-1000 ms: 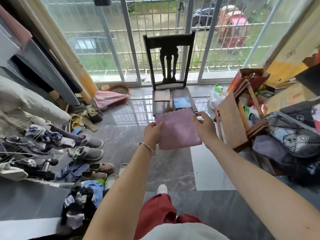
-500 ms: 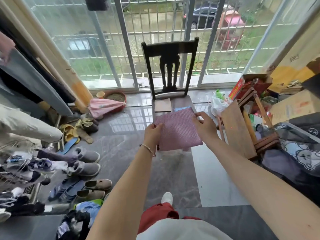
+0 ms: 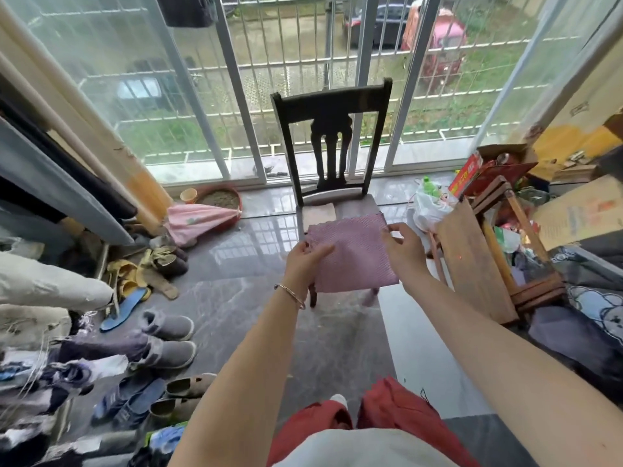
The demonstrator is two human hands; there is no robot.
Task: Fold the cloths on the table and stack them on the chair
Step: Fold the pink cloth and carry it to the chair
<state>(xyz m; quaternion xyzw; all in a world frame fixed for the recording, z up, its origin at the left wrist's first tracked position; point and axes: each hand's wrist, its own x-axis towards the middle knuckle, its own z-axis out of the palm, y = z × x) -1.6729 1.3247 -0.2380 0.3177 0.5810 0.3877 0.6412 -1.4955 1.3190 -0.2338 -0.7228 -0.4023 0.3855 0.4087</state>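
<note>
A single wide head-worn view looks forward and down from standing height. The chair (image 3: 332, 100) stands near, straight ahead, centred.

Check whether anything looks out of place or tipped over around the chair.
Right of the chair, a small wooden table seems to lie on its side, top facing the chair. Left, a blue insole lies loose among the shoes. The pink cloth looks neatly folded.
</note>
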